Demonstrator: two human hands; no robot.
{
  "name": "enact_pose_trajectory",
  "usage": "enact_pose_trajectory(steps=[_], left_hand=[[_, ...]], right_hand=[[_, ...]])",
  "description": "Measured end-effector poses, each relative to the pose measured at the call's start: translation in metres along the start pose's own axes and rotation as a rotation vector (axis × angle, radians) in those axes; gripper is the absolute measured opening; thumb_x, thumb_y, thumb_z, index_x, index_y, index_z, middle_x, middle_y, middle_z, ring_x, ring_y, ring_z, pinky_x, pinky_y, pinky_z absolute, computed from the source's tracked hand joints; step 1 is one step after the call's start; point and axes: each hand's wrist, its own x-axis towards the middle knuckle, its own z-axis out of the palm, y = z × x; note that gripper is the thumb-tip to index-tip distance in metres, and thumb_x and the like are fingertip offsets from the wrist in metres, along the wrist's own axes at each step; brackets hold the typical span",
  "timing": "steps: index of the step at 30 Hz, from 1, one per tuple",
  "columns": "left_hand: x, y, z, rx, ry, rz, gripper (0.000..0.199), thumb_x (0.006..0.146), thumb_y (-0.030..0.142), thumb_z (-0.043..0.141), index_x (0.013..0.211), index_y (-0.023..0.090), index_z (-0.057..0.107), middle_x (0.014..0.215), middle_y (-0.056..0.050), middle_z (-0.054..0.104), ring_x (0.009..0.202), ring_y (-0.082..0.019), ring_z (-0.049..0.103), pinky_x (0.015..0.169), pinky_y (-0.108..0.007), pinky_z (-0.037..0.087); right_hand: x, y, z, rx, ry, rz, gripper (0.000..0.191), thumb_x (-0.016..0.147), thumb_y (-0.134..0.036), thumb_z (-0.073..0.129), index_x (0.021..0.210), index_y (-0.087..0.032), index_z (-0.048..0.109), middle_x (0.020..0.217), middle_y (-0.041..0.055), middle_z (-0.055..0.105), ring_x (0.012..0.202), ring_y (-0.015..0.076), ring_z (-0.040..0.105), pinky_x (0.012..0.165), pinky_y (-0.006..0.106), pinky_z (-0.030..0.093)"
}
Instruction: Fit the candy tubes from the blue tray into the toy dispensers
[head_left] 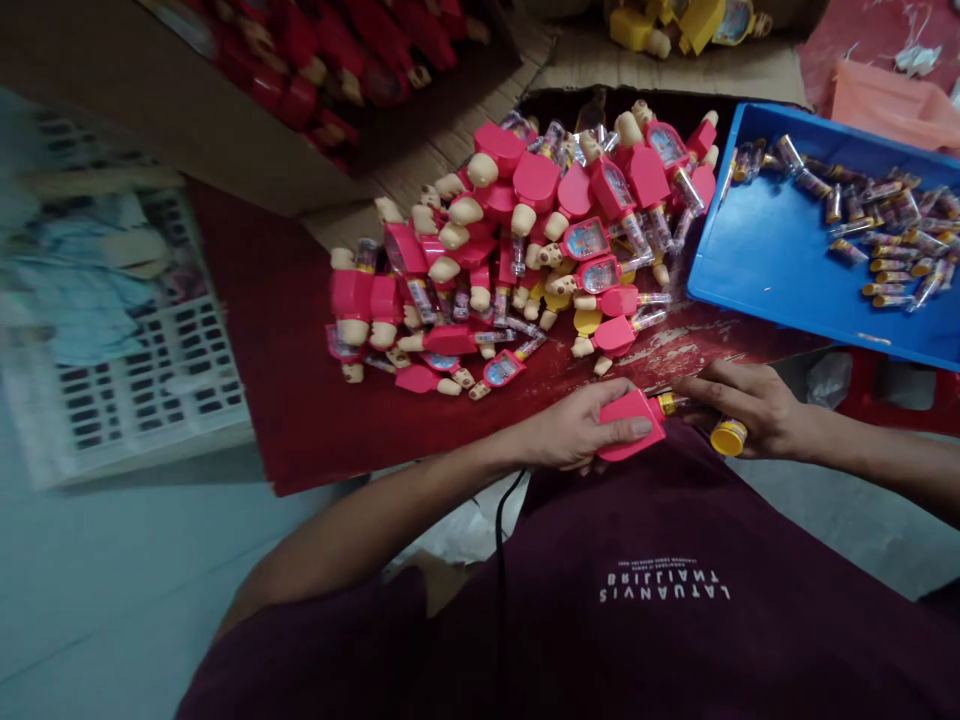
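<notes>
1. Head view, surroundings: worn red table [270, 350] under dim light, with a pile of pink toys [535, 182] on it, many with clear tubes attached; a blue tray [795, 275] of small capped tubes [892, 240] sits at the right.
2. Head view, hands: the left hand [574, 430] grips a pink toy body [636, 410] near the table's front edge, above the lap. The right hand [750, 405] has its fingers curled round a yellow-capped tube [727, 437] and is at a second tube [673, 403] meeting the toy's end; blur hides whether that one is seated.
3. Head view, judgement: the step appears to be fitting tube to toy; the next move calls for a steady left hold and a straight push.
</notes>
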Motion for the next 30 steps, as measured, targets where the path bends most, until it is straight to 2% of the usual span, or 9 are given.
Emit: enact_pose_trajectory(steps=[3,7,11,13,15,20,22,24,30], left_hand=[[0.006,0.006,-0.011,0.100,-0.050,0.090,0.042,0.085,0.049,0.070,0.106,0.015,0.057,0.095,-0.005,0.066,0.073,-0.012,0.063,0.063,-0.023,0.050],[0.007,0.012,-0.016,0.422,0.054,0.235,0.045,0.089,0.051,0.064,0.116,0.015,0.059,0.108,-0.009,0.068,0.094,-0.020,0.065,0.082,-0.032,0.052],[0.011,0.007,-0.005,1.047,0.277,0.249,0.051,0.095,0.052,0.056,0.127,0.011,0.054,0.111,-0.016,0.067,0.095,-0.026,0.067,0.082,-0.038,0.053],[0.014,0.003,-0.001,1.267,0.302,0.235,0.047,0.099,0.048,0.051,0.126,0.010,0.055,0.118,-0.019,0.065,0.100,-0.029,0.067,0.082,-0.040,0.054],[0.017,0.002,-0.002,1.326,0.290,0.220,0.046,0.099,0.046,0.050,0.126,0.009,0.055,0.122,-0.021,0.064,0.103,-0.031,0.066,0.082,-0.041,0.054],[0.014,0.014,-0.026,0.809,0.153,0.242,0.049,0.094,0.051,0.058,0.125,0.012,0.056,0.110,-0.012,0.069,0.097,-0.024,0.067,0.084,-0.035,0.053],[0.011,0.019,-0.031,0.611,0.048,0.274,0.047,0.094,0.052,0.057,0.122,0.015,0.058,0.112,-0.009,0.069,0.097,-0.021,0.067,0.083,-0.032,0.053],[0.008,0.021,-0.030,0.649,0.045,0.285,0.049,0.093,0.054,0.058,0.123,0.015,0.058,0.109,-0.009,0.070,0.094,-0.021,0.067,0.082,-0.032,0.053],[0.014,0.005,-0.016,1.361,0.327,0.339,0.048,0.099,0.047,0.051,0.130,0.011,0.053,0.116,-0.018,0.066,0.103,-0.029,0.067,0.081,-0.038,0.053]], right_hand=[[0.006,0.007,-0.004,0.069,-0.047,-0.018,0.037,0.100,-0.029,0.052,0.133,-0.015,0.056,0.087,0.0076,0.059,0.071,0.0159,0.058,0.060,0.028,0.047],[0.009,0.009,-0.005,0.126,-0.035,0.050,0.034,0.098,-0.030,0.054,0.127,-0.014,0.061,0.089,0.0092,0.062,0.071,0.0161,0.059,0.060,0.029,0.048],[0.012,0.011,0.003,0.322,-0.116,0.389,0.025,0.094,-0.035,0.060,0.104,-0.014,0.070,0.080,0.0063,0.066,0.070,0.0161,0.060,0.062,0.028,0.050],[0.015,0.013,0.007,0.456,-0.201,0.587,0.026,0.094,-0.038,0.060,0.095,-0.014,0.071,0.076,0.0045,0.066,0.069,0.0159,0.060,0.063,0.029,0.051],[0.017,0.017,0.010,0.525,-0.238,0.652,0.028,0.094,-0.041,0.061,0.096,-0.014,0.071,0.077,0.0044,0.068,0.070,0.0168,0.061,0.065,0.030,0.054],[0.012,0.023,0.005,0.174,-0.048,0.249,0.035,0.093,-0.036,0.062,0.123,-0.018,0.064,0.114,0.0139,0.068,0.101,0.0260,0.065,0.087,0.043,0.056],[0.009,0.023,0.002,0.075,-0.002,0.089,0.032,0.096,-0.031,0.057,0.126,-0.019,0.062,0.110,0.0131,0.067,0.099,0.0237,0.064,0.084,0.040,0.056],[0.009,0.021,0.002,0.116,-0.001,0.061,0.030,0.097,-0.029,0.056,0.124,-0.019,0.063,0.097,0.0102,0.067,0.085,0.0200,0.064,0.075,0.035,0.055],[0.022,0.016,0.009,0.606,-0.174,0.655,0.033,0.093,-0.045,0.060,0.092,-0.013,0.068,0.073,0.0031,0.064,0.063,0.0151,0.057,0.059,0.028,0.048]])
